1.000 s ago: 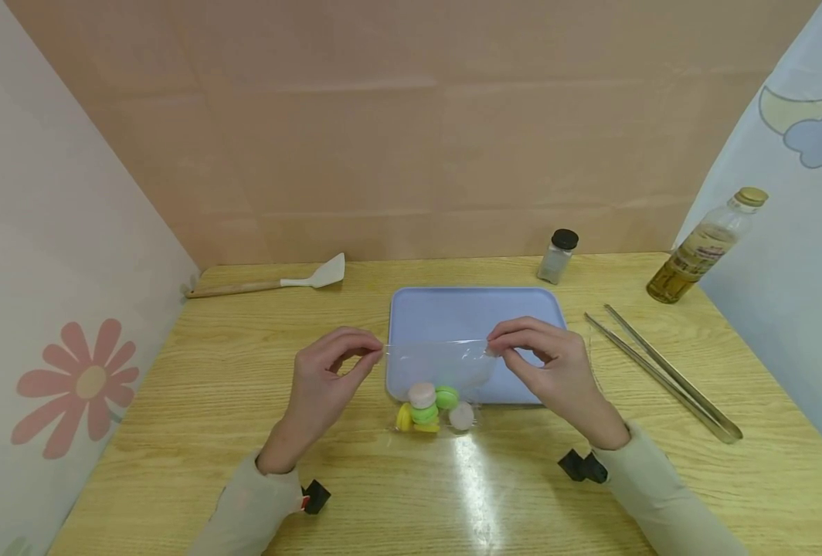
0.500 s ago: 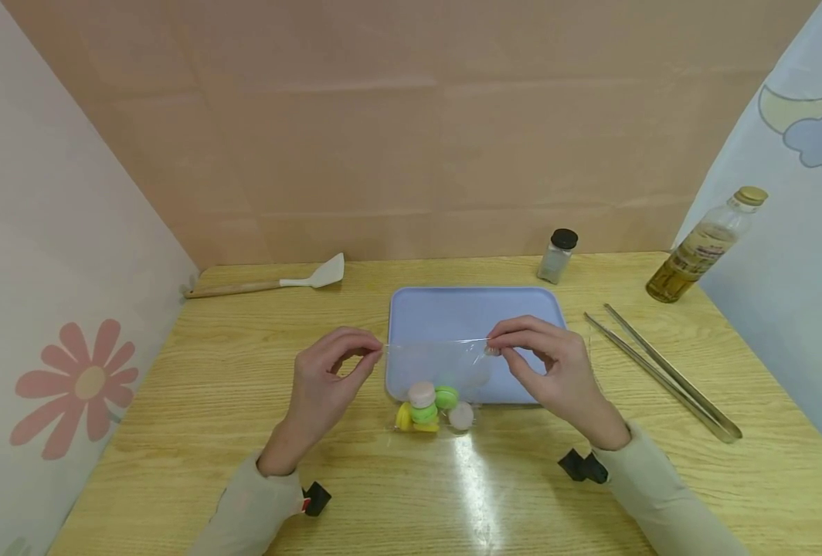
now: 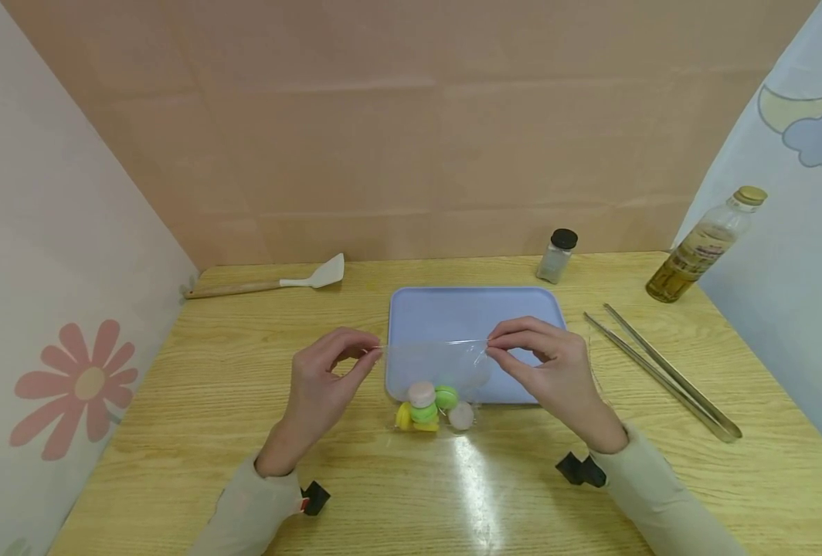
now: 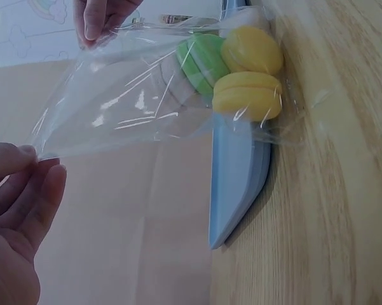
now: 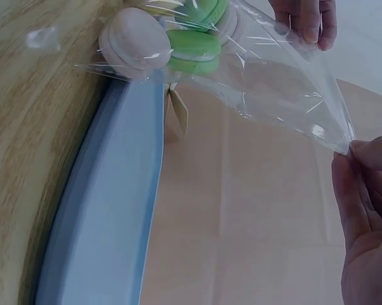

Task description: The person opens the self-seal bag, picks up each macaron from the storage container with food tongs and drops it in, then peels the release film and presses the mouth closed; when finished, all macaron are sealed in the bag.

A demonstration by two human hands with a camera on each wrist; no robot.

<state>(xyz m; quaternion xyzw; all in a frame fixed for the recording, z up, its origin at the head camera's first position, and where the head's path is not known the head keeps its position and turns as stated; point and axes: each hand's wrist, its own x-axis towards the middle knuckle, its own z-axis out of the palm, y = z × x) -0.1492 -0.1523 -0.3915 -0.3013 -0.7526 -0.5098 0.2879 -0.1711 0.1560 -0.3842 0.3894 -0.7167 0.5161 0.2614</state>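
A clear plastic bag [image 3: 433, 367] hangs upright between both hands, its top edge stretched nearly level. My left hand [image 3: 324, 382] pinches one top corner between thumb and fingers, and my right hand [image 3: 555, 372] pinches the other. Several macarons lie at the bag's bottom: a pale pink one [image 3: 422, 394], green ones [image 5: 194, 51], yellow ones [image 4: 248, 96] and a whitish one [image 3: 461, 416]. In the head view the bag overlaps the front left part of a light blue tray [image 3: 473, 309]. The wrist views show the bag's filled end close to the wooden table.
Behind on the left lies a white spatula [image 3: 265, 286] with a wooden handle. Metal tongs [image 3: 664, 374] rest right of the tray. A small black-capped jar [image 3: 557, 256] stands behind it, and a gold-capped oil bottle [image 3: 704, 245] at the back right. Walls enclose the table [image 3: 230, 363].
My right thumb has slid slightly left, up to the fingertips at the bag's corner, and the crumpled film there no longer shows. The left hand and the macarons have hardly moved.
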